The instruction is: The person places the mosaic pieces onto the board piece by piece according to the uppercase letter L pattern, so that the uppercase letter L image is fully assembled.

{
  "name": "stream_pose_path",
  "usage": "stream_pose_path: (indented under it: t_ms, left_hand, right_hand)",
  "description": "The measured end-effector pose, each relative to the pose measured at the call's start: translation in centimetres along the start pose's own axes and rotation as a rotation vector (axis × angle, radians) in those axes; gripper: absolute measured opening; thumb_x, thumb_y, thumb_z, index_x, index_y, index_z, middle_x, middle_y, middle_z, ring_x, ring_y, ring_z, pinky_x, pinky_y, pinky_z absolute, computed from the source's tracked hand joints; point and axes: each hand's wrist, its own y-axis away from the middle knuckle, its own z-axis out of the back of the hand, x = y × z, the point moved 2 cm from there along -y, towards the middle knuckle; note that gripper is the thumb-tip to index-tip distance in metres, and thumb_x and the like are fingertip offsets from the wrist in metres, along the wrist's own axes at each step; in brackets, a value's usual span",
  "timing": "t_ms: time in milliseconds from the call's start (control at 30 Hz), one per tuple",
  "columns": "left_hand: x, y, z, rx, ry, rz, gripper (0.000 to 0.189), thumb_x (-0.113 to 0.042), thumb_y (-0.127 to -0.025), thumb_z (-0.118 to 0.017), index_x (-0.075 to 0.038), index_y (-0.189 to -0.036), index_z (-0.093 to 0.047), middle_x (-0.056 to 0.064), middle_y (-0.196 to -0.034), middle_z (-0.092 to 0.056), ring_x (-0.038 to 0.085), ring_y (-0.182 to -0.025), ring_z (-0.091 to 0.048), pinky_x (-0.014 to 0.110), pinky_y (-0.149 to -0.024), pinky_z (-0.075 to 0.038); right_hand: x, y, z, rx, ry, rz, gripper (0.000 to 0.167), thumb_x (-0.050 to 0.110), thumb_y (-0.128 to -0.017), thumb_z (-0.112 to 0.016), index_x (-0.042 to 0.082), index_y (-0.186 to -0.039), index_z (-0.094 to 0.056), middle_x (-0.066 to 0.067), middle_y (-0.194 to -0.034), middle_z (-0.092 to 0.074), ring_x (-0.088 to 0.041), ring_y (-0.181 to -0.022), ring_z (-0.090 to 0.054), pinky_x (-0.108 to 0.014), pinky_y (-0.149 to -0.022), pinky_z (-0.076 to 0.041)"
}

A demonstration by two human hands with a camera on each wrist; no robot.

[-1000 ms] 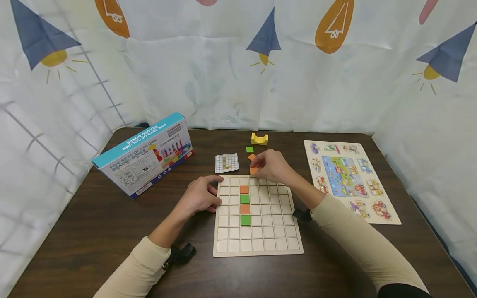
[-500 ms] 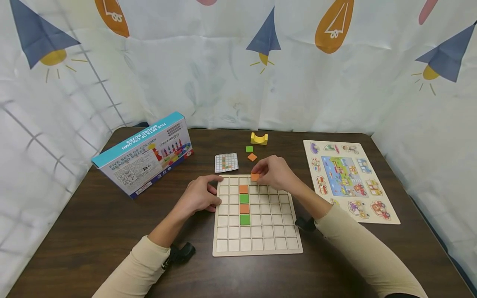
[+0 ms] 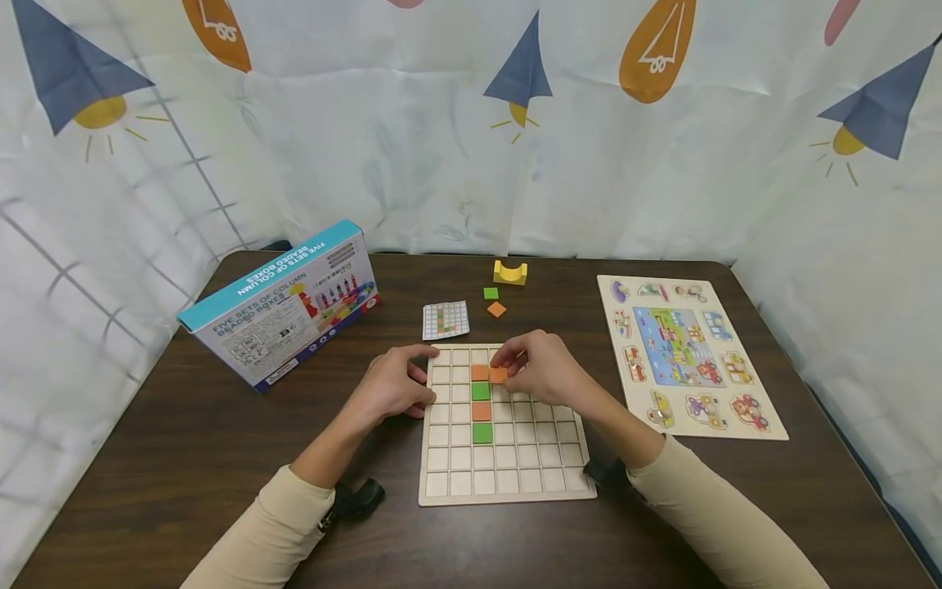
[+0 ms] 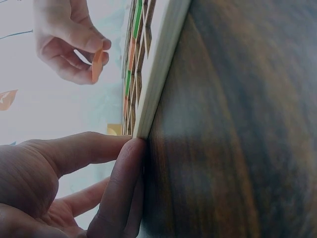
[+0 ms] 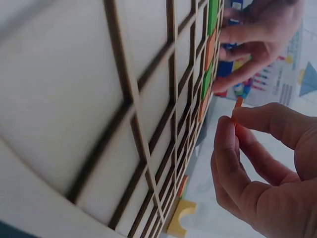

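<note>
A pale wooden grid board (image 3: 508,485) lies on the dark table. Down one column sit two orange squares and two green squares, alternating, with an orange one (image 3: 480,372) at the top and a green one (image 3: 482,433) at the bottom. My right hand (image 3: 545,370) pinches an orange square tile (image 3: 498,375) between thumb and fingers, just right of that column. The right wrist view shows this tile (image 5: 238,102) held edge-on, clear of the board. My left hand (image 3: 393,384) touches the board's left edge near its far corner, thumb and finger apart.
Beyond the board lie a pattern card (image 3: 445,321), a loose orange tile (image 3: 496,310), a green tile (image 3: 491,293) and a yellow arch block (image 3: 510,273). A toy box (image 3: 287,315) stands at left. A picture puzzle board (image 3: 662,304) lies at right.
My right hand has carried the orange tile from beyond the board's far edge toward me, over the grid, beside the top orange square. The left hand stays at the board's edge.
</note>
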Motion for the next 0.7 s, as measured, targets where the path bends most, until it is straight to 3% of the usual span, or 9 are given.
stream_pose_path:
  t_ms: [700]
  left_hand:
    - [-0.1, 0.0, 0.0, 0.002, -0.023, -0.005, 0.069, 0.004, -0.082, -0.081, -0.013, -0.145, -0.059, 0.016, -0.104, -0.06, 0.019, -0.064, -0.069, 0.033, -0.056, -0.065]
  right_hand:
    - [1.5, 3.7, -2.8, 0.093, -0.028, 0.04, 0.024, -0.003, -0.077, -0.082, 0.013, -0.095, -0.077, 0.003, -0.084, -0.069, -0.012, -0.076, -0.062, -0.025, -0.067, -0.056]
